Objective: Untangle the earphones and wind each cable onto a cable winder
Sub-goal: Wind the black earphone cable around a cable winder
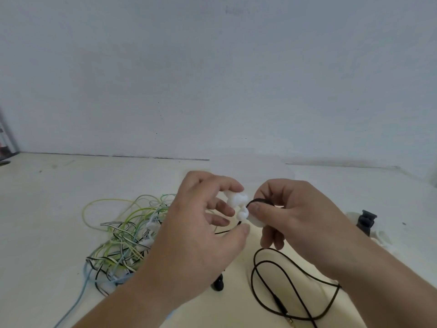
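Holding a small white lumpy plastic cable winder [238, 200] just right of the frame's centre, the left hand [196, 223] has its forefinger on the top of the piece and its thumb underneath, with the other fingers loosely spread behind it. The right hand [290, 216] meets it from the right, its thumb and forefinger pinching a thin black earphone cable [267, 280] right against the winder and its remaining fingers curled downward. From that pinch the black cable drops to the cream tabletop [59, 197] and lies in wide loops at the lower right, ending in a gold plug [289, 321] near the bottom edge. A dark earbud [218, 284] lies at lower centre beneath the left wrist.

A loose tangle of green, pale blue, white and black-striped cables [125, 235] fills the lower left, with one blue strand running off the bottom edge. Bare tabletop stretches beyond it to the far edge, where it meets a pale grey wall [212, 79]. At the right edge a small black plastic piece [366, 221] rests on something white that is too blurred to identify.
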